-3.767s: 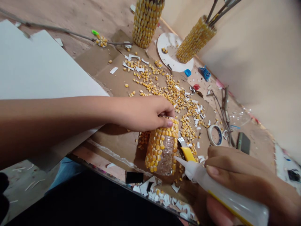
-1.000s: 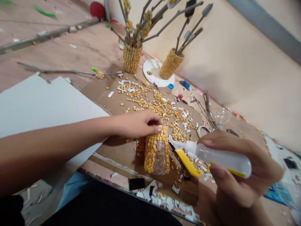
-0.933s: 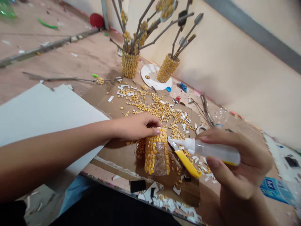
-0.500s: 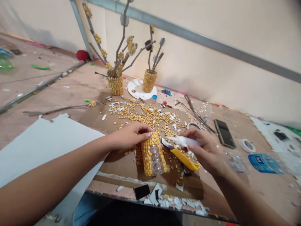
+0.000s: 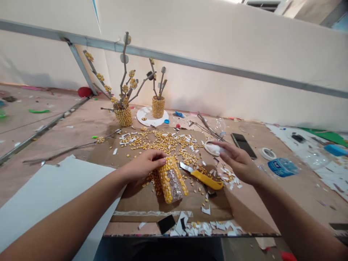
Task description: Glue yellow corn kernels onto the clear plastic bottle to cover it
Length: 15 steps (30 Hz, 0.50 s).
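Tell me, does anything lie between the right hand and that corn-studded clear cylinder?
Yes: the yellow knife lies on the cardboard between the right hand and the corn-studded cylinder, blade end nearer the cylinder. Loose kernels are scattered there too.

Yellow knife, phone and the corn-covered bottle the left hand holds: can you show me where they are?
Yellow knife point(image 5: 206, 178): head view, on its handle.
Phone point(image 5: 244, 145): head view, on its dark screen.
Corn-covered bottle point(image 5: 173, 181): head view, on its bare clear patch.
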{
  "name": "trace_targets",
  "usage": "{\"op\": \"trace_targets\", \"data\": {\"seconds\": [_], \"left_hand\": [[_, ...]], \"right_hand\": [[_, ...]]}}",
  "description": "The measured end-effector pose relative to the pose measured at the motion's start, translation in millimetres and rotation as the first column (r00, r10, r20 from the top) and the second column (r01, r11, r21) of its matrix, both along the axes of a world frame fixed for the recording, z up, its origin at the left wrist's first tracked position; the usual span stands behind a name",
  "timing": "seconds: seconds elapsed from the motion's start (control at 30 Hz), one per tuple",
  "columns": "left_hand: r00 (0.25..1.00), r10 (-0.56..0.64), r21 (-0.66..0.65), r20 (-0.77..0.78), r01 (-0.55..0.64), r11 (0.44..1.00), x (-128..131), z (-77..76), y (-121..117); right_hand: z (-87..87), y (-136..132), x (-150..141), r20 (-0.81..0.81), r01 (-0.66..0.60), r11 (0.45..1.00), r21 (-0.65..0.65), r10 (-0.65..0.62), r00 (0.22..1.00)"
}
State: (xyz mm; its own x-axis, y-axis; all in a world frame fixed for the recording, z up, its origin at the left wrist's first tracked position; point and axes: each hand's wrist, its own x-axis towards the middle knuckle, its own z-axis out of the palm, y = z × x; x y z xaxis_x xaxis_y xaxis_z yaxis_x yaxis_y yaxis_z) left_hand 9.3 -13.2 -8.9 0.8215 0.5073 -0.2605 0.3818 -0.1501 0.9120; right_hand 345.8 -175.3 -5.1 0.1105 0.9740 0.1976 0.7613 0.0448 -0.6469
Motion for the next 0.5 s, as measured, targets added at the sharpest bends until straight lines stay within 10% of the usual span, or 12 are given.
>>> {"op": "trace_targets", "data": {"seconds": [0.27,0.5], "left_hand": [[0.995,0.074,0.044,0.06,-0.077,0.996,0.5,-7.0,1.4],[0.993,0.088,-0.037,0.077,-0.085,0.996,3.0,-11.4,0.7]], "right_hand": [[-66.7,35.6,45.5,0.212,0.266,0.964,-0.008,-0.259,0.942],[-70.5,38.8,42.4,0.241,0.289,0.957,-0.001,-0.28,0.929]]}}
